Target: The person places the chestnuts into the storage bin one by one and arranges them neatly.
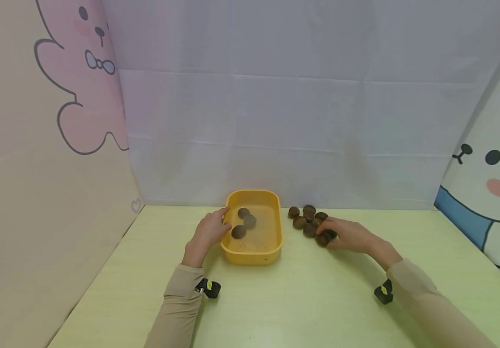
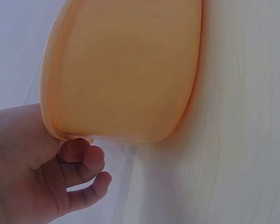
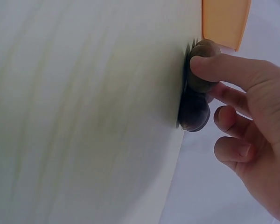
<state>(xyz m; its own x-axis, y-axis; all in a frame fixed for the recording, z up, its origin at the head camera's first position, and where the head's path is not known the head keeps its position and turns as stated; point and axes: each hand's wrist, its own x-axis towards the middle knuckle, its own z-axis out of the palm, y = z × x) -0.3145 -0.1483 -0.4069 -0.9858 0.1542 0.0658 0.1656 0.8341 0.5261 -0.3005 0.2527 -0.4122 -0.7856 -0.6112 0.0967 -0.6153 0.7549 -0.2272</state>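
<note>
A yellow plastic box (image 1: 252, 258) stands on the table, with three brown chestnuts (image 1: 239, 232) lying inside it. My left hand (image 1: 208, 231) grips the box's left rim; in the left wrist view its fingers (image 2: 94, 159) curl at the rim, while the thumb is hidden. Right of the box lies a loose group of several chestnuts (image 1: 300, 222). At the near right edge of that group, my right hand (image 1: 349, 235) pinches one chestnut (image 3: 203, 79) between thumb and finger. Another dark, shiny chestnut (image 3: 194, 111) sits right beside it in the right wrist view.
The pale yellow table (image 1: 276, 309) ends at a white cloth (image 1: 250, 106) hanging behind the box and chestnuts. Printed panels stand at the left (image 1: 36, 193) and right (image 1: 493, 217). A small black camera is strapped at each wrist.
</note>
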